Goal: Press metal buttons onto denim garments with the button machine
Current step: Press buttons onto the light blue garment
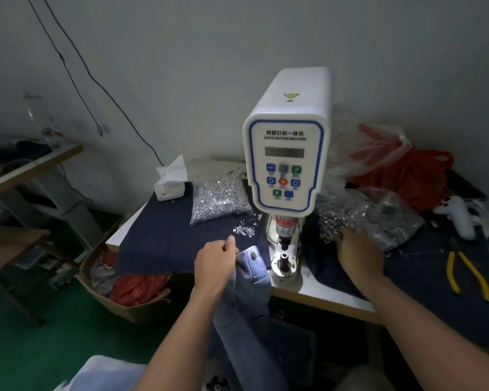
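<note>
Two hands (213, 259) (357, 251), one button machine (287, 153)

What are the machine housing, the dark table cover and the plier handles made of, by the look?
Machine housing: likely moulded plastic, glossy white, with rounded corners and soft highlights.
Dark table cover: looks like dark navy denim or similar woven cloth, matte, its edge draped over the table.
Plier handles: probably yellow rubber or plastic sleeves over metal; too small to be sure.

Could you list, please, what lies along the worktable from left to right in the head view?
Tissue box → bag of silver studs → left hand holding the denim garment → button machine → right hand on the loose buttons → white toy → yellow pliers.
</note>
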